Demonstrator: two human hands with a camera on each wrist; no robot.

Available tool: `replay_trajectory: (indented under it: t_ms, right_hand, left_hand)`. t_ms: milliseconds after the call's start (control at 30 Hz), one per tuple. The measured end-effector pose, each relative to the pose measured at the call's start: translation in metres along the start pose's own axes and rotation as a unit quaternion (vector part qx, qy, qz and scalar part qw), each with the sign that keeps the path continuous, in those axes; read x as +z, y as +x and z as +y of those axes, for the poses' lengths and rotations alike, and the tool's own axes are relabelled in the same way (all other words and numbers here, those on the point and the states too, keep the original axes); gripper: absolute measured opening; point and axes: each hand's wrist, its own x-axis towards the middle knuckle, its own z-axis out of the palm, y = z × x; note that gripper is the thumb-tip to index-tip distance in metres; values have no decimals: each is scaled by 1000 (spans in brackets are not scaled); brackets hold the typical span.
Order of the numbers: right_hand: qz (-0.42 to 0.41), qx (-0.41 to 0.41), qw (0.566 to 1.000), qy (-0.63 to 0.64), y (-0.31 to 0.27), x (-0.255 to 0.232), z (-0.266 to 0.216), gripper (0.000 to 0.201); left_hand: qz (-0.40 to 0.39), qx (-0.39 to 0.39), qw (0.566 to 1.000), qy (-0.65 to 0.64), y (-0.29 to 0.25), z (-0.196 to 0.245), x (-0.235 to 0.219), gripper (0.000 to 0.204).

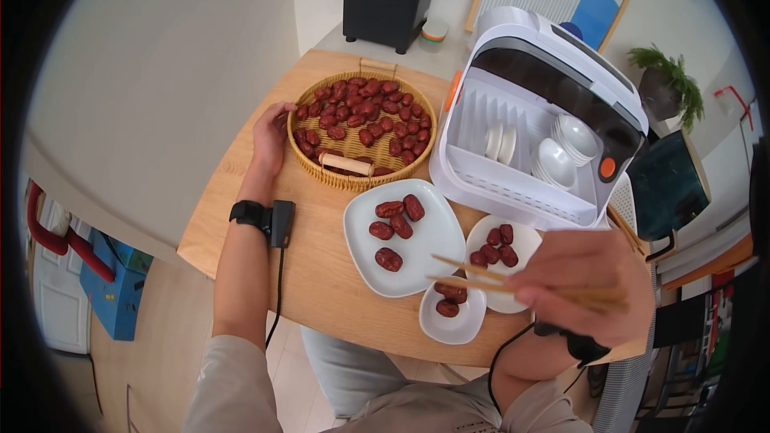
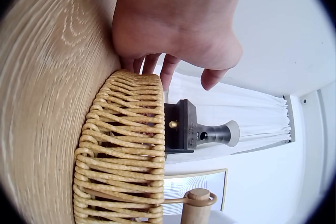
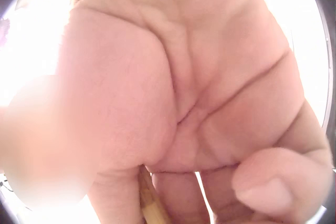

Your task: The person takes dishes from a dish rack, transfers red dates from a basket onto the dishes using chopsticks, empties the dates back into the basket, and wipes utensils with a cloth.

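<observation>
Over the wooden table (image 1: 317,265), right hand (image 1: 592,282)'s grip encloses chopsticks (image 1: 469,267); left hand (image 1: 271,140), fingers relaxed, touches the basket (image 1: 343,182).

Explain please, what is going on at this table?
Someone's right hand holds chopsticks, with no date between the tips. The left hand rests against a woven basket of red dates. Five dates show on the large white plate and five on the round plate, while the small white bowl has a few. A white dish box with little bowls inside stands next to them.
</observation>
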Motion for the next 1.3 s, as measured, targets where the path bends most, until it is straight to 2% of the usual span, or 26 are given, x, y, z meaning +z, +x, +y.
replay_trajectory:
  t_ms: [67,100,167,300,400,500,600,733,800,933,1033,1100,1233,1300]
  right_hand:
    - [89,-91,987,96,15,0,18,11]
    - [89,-91,987,97,26,3,25,11]
    - [178,-36,980,80,60,16,38,14]
    - [264,-43,952,150,119,60,89,21]
    - [256,0,957,135,136,78,113,21]
    - [249,5,960,128,141,88,128,22]
    - [250,29,958,137,142,90,127,22]
    - [262,12,960,97,139,85,125,23]
    - [250,64,959,115,135,79,119,22]
    - [265,40,956,119,135,77,110,21]
    - [235,29,959,158,139,87,111,20]
    - [244,-31,960,136,142,92,116,21]
    - [227,-26,969,99,137,83,112,21]
    - [227,6,970,89,134,79,111,19]
  left_hand:
    - [-1,0,1000,-1,3,-2,-2,26]
    - [-3,1,1000,-2,3,-3,-3,27]
    - [-5,0,1000,-5,4,-4,-5,26]
    - [1,-12,1000,-4,5,-4,-6,26]
    - [-3,-6,1000,-3,5,-4,-6,25]
    - [-7,0,1000,-12,5,-5,-6,25]
    - [-1,7,1000,-5,3,-4,-4,26]
    - [-8,5,1000,-5,4,-4,-5,26]
    - [0,-8,1000,-4,5,-4,-6,27]
    - [0,-4,1000,-3,4,-4,-5,27]
    - [0,-3,1000,-1,5,-4,-5,26]
    - [-3,-4,1000,-5,5,-5,-6,27]
    - [-3,0,1000,2,4,-4,-5,27]
    - [-3,-2,1000,-2,5,-4,-6,27]
